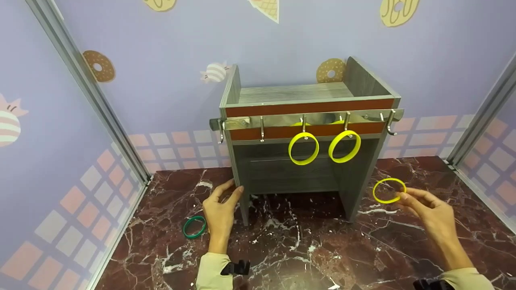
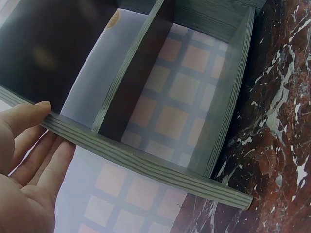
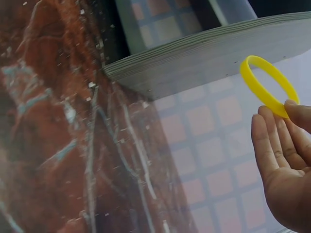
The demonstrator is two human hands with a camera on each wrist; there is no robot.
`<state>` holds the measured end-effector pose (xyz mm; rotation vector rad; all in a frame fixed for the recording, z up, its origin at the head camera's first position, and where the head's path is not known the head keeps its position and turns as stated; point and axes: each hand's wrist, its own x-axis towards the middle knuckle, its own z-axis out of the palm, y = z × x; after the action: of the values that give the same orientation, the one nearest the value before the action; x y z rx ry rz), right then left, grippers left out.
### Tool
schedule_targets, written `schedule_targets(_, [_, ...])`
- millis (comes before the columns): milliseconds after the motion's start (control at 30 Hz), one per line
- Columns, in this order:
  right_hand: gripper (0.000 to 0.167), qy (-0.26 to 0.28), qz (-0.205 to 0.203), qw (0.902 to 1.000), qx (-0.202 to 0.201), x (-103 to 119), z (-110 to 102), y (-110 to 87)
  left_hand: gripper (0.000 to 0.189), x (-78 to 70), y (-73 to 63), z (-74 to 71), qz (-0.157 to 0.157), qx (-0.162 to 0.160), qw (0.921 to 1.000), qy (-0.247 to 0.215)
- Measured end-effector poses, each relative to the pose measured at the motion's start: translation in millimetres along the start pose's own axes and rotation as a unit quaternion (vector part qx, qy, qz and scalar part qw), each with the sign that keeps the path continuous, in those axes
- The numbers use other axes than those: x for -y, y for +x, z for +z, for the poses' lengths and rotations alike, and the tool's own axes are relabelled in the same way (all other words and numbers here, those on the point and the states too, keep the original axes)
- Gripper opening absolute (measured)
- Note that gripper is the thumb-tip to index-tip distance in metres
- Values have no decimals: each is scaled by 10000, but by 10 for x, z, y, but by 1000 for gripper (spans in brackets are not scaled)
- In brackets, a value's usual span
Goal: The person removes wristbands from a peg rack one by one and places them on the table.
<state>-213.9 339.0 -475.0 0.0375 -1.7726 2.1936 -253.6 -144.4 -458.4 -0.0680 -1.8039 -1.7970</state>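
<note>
A grey wood-grain shelf unit (image 1: pixel 296 177) stands on the marbled surface, with a metal hook rail (image 1: pixel 282 119) across its red front strip. My left hand (image 1: pixel 221 207) grips the front edge of its left side panel (image 2: pixel 141 162), thumb on the edge and fingers along the outer face. Off to the right of the unit, my right hand (image 1: pixel 433 217) pinches a yellow wristband (image 3: pixel 265 87) between thumb and fingertips, apart from the hooks. Two more yellow bands hang from the rail, a left one (image 1: pixel 291 155) and a right one (image 1: pixel 357 151).
A green wristband (image 1: pixel 185 229) lies on the dark red marbled tabletop (image 1: pixel 290 257), left of my left hand. Printed lilac wall panels (image 1: pixel 282 44) stand behind and at both sides. Bare hooks, such as the left-end hook (image 1: pixel 221 133) and right-end hook (image 1: pixel 390 123), stick out from the rail.
</note>
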Motion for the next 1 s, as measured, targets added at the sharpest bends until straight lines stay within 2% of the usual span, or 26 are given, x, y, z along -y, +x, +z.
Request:
schedule_targets(267, [13,-471,507,9975,125,-185,-22,0,25,-4,-4,-1,-38,-39,10000,-26])
schedule_targets(433, [13,-840,680,9938,279,-280,-26,-4,25,1,0,3,-45,-70,10000,6])
schedule_targets(667, [32,-1436,942,9844,383,-405,-41,26,26,-5,-5,-1,-114,2,9999,49])
schedule_targets(1000, [37,-1931,1159,9727,557,-523,-25,31,26,-4,-9,-10,-53,29,10000,73])
